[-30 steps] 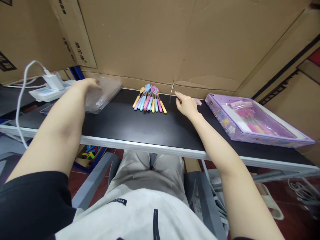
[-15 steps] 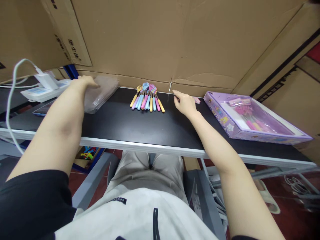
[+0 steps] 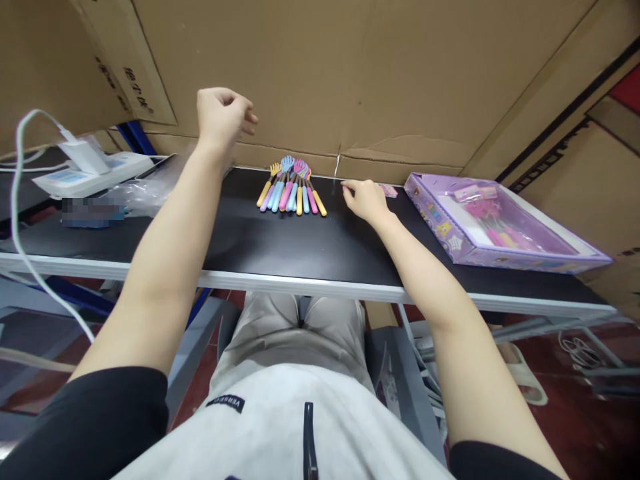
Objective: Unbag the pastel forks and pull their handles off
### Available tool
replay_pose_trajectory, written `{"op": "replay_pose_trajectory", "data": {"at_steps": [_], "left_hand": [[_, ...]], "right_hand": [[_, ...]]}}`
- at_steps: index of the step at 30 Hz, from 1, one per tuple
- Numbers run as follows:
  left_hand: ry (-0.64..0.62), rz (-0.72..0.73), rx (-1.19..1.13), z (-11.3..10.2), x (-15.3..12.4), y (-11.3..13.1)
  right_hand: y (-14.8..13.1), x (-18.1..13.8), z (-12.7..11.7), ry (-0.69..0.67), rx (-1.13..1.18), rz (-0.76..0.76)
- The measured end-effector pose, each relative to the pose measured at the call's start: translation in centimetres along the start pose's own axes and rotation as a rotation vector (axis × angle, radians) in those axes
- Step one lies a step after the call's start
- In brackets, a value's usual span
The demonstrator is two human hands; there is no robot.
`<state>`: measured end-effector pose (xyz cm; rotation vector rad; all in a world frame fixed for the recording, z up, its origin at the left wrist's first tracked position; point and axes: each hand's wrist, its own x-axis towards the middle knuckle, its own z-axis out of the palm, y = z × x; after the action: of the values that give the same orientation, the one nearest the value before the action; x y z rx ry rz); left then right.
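My left hand [image 3: 225, 117] is raised above the back edge of the table, in front of the cardboard. Its fingers are curled in, and whatever they may hold is hidden. Below and left of that wrist lie clear plastic bags [image 3: 150, 190], partly behind my forearm. My right hand [image 3: 369, 201] rests low over the table, thumb and forefinger slightly apart, nothing visible between them. Between the hands, several small toy-like hand-shaped sticks [image 3: 291, 190] with yellow, blue, pink and purple handles lie fanned out. Pink cards [image 3: 389, 191] show just behind my right hand.
A purple display box [image 3: 510, 227] with a clear-bagged set inside stands at the right. At the left are a white power strip [image 3: 95, 175] with a plugged charger [image 3: 85, 155] and its cable. Cardboard [image 3: 280, 60] walls in the black table [image 3: 290, 247].
My left hand has lifted off the plastic bags and moved up and right, its fingers curling. The bags look shifted and rumpled. My right hand's fingers have drawn in slightly.
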<state>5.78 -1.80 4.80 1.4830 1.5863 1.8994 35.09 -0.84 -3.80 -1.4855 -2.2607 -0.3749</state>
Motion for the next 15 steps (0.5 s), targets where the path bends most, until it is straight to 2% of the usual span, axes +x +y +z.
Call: {"op": "replay_pose_trajectory", "data": {"at_steps": [3, 6, 8, 11, 15], "left_hand": [[-0.069, -0.086, -0.194, 1.7, -2.5, 1.0], [-0.149, -0.110, -0.139, 2.9, -4.6, -0.4], [-0.198, -0.050, -0.023, 3.4, -5.4, -2.3], [-0.269, 0.138, 0.196, 3.7, -5.8, -5.2], [-0.317, 0.241, 0.358, 3.5, -5.9, -6.7]], "right_hand": [[0.4, 0.2, -0.4, 0.019, 0.006, 0.017], [1.6, 0.9, -2.2, 0.137, 0.032, 0.068], [2.8, 1.4, -4.4, 0.242, 0.051, 0.158], [5.5, 1.8, -8.0, 0.328, 0.030, 0.371], [11.6, 0.9, -10.7, 0.275, -0.090, 0.615]]}}
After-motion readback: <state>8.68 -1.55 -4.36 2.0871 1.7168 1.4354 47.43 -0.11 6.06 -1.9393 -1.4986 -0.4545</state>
